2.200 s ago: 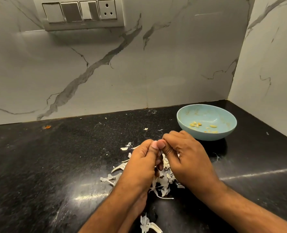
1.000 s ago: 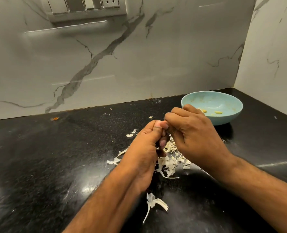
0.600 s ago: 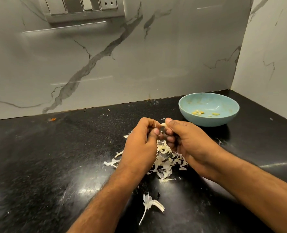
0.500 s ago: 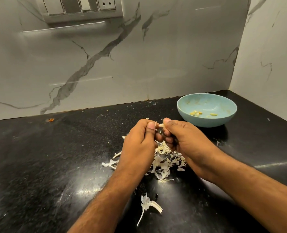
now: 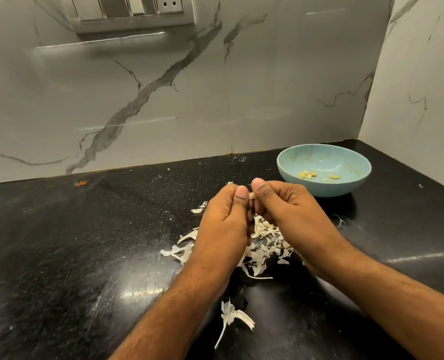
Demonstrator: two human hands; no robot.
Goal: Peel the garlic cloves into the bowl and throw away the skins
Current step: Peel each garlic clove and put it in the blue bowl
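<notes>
1. Pinching a small garlic clove (image 5: 252,195) between both thumbs, left hand (image 5: 224,224) and right hand (image 5: 291,216) pressed close together just above the black countertop (image 5: 59,242).
2. Fingers curled in on both sides, thumb tips nearly meeting at the top, only a pale sliver of the clove peeking out between them. Can't tell how much skin is on it, too tiny and mostly hidden.
3. Sitting right under the hands: a messy pile of white skins (image 5: 262,250), papery shreds spread on the counter, some poking out left of the left wrist.
4. Lying apart from the pile, nearer the camera: one bigger loose piece of skin (image 5: 234,317) with a long thin tail, between the two forearms.
5. Parked behind and to the right of the hands, near the corner of the walls: light blue bowl (image 5: 353,188), upright, not touching either hand.
6. Resting in the bottom of it: a few yellowish peeled cloves (image 5: 308,174), small cluster plus a couple of strays.
7. Backing it all: grey-veined marble wall (image 5: 189,100), with a switch panel (image 5: 130,9) at the top edge.
8. Also spotted: small orange scrap (image 5: 81,182) on the counter by the wall, far left.
</notes>
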